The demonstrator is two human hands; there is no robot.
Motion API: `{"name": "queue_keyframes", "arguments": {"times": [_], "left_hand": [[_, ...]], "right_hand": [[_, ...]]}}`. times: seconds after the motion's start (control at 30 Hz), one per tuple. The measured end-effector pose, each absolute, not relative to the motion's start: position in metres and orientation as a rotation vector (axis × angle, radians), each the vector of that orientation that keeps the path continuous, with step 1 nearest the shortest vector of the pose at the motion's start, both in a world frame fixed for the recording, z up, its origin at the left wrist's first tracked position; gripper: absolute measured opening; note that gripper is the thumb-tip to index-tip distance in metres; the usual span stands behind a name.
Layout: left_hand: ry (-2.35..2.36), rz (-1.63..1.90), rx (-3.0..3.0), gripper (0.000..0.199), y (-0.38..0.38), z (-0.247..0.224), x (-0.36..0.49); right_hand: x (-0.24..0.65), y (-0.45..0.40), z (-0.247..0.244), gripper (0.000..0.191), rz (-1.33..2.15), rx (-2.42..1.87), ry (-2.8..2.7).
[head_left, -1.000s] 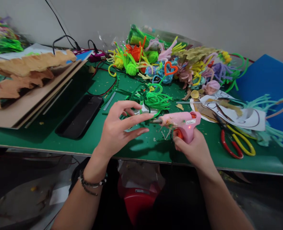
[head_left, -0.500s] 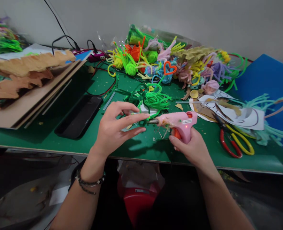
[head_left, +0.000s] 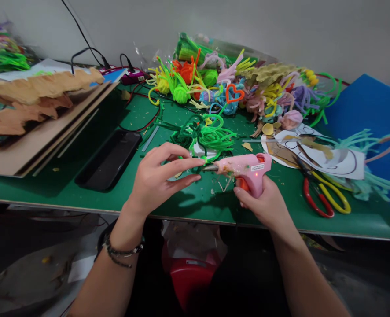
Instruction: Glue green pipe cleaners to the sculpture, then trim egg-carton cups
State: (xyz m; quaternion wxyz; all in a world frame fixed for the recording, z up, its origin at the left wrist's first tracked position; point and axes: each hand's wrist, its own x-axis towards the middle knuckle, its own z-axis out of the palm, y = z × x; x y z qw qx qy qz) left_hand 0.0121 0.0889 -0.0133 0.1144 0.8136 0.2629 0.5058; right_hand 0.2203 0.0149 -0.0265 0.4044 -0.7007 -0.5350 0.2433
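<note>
My right hand (head_left: 264, 200) is wrapped round the handle of a pink hot glue gun (head_left: 239, 165), fingers by its orange trigger. A small light glows on the gun, and its metal nozzle points left. My left hand (head_left: 163, 178) is at the nozzle, its index finger and thumb a little apart. A green pipe cleaner (head_left: 204, 159) shows at the index fingertip, close to the nozzle; the fingers hide most of it. Clear strings of glue (head_left: 224, 184) show under the gun. Just behind lies a bundle of green pipe cleaners (head_left: 216, 134).
A black phone (head_left: 109, 160) and cardboard sheets (head_left: 49, 136) lie to the left. Red-and-yellow-handled pliers or scissors (head_left: 325, 193) and paper cutouts (head_left: 340, 160) are on the right. Colourful pipe-cleaner pieces (head_left: 228, 88) are heaped at the back, near a blue board (head_left: 363, 110).
The left hand has shifted very slightly, and its fingertips remain beside the nozzle. The glue gun and right hand stay almost in place.
</note>
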Motion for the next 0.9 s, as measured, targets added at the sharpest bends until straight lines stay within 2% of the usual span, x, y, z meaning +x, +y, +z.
{"name": "queue_keyframes", "arguments": {"times": [0.23, 0.4, 0.9], "left_hand": [[0.73, 1.527, 2.452, 0.021, 0.0899, -0.0135, 0.0094], [0.748, 1.485, 2.558, 0.014, 0.088, -0.0131, 0.011], [0.785, 1.464, 2.612, 0.012, 0.0864, -0.0142, 0.011]], "right_hand": [[0.2208, 0.015, -0.027, 0.025, 0.621, -1.774, -1.349], [0.2209, 0.0158, -0.0286, 0.025, 0.61, -1.77, -1.346], [0.2176, 0.0171, -0.0199, 0.023, 0.656, -1.79, -1.337]]}}
